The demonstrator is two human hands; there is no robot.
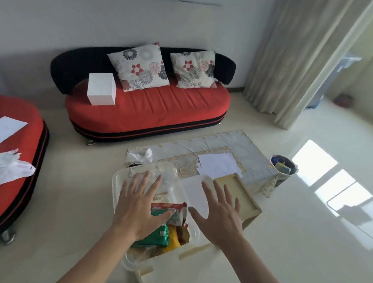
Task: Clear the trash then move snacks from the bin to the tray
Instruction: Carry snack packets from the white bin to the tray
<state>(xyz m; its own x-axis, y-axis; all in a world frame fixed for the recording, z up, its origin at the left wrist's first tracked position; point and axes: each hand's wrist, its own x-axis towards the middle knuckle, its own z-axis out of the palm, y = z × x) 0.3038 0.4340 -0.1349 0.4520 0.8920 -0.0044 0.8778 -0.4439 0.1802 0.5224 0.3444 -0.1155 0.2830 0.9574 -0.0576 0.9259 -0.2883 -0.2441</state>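
A clear plastic bin [118, 180] stands on a low table below me, holding green, red and yellow snack packets [163, 234]. My left hand [140, 208] hovers over the bin with fingers spread and straight, holding nothing. My right hand [218, 217] is also spread flat, above the wooden tray [248, 195], which has a white sheet [194, 192] lying in it. Crumpled white tissue [141, 156] lies on the table just beyond the bin. Loose white papers [217, 164] rest on the tablecloth behind the tray.
A small waste basket [282, 167] with blue and yellow items stands on the floor at the table's far right. A red and black sofa [147, 111] with two cushions and a white box [101, 89] is behind. A second red sofa [1, 185] at left carries a plastic bag.
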